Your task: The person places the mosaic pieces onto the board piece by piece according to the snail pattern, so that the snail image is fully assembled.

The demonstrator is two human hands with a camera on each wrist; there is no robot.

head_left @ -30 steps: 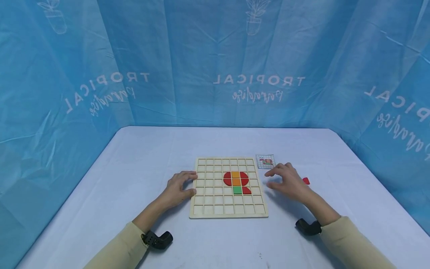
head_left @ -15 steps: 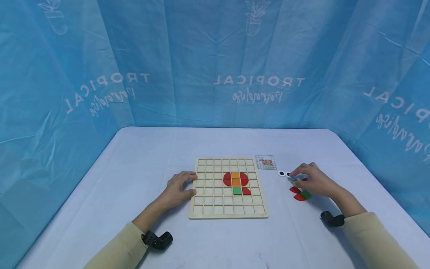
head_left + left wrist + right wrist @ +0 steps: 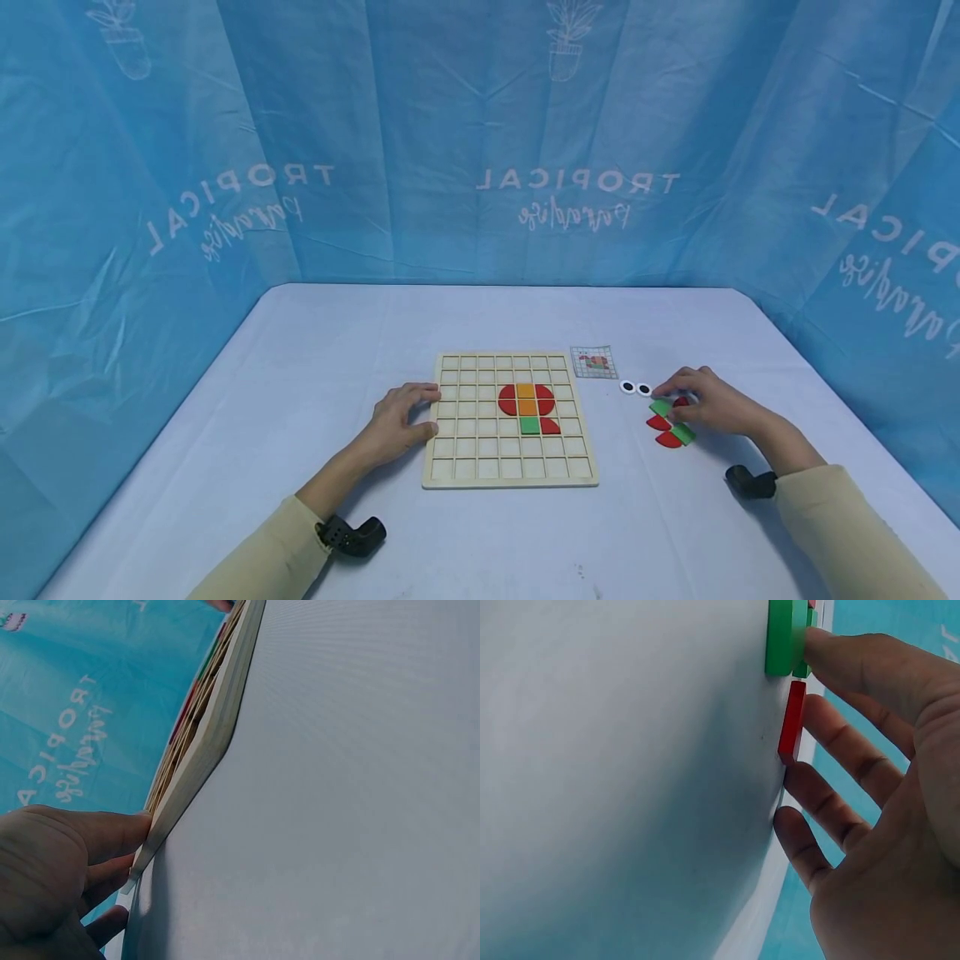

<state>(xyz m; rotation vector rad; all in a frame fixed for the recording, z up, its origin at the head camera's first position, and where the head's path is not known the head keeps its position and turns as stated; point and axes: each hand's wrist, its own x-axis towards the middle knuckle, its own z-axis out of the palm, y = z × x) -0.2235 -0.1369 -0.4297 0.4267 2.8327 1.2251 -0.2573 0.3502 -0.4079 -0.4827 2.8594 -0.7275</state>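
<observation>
In the head view, my left hand (image 3: 397,421) rests against the left edge of a wooden grid board (image 3: 487,471). The left wrist view shows the thumb (image 3: 120,834) touching the board's rim. The board bears red rounded tiles (image 3: 507,399), orange squares (image 3: 527,406), a green square (image 3: 529,425) and a red quarter-circle (image 3: 550,426). My right hand (image 3: 716,404) is over loose tiles, fingers spread. In the right wrist view, its thumb is at a green tile (image 3: 780,641) and its fingertips are by a red tile (image 3: 793,724). Some tiles are partly hidden.
Two white eye discs (image 3: 627,387) lie left of the right hand. A small printed pattern card (image 3: 593,362) sits beside the board's upper right corner. Loose red tiles (image 3: 669,440) and a green tile (image 3: 683,433) lie near the right hand. A blue curtain (image 3: 450,125) surrounds the white table (image 3: 337,333).
My right hand has moved right, from beside the board to the loose tiles, then shifted slightly further right, uncovering the eye discs and a green tile. My left hand stays put.
</observation>
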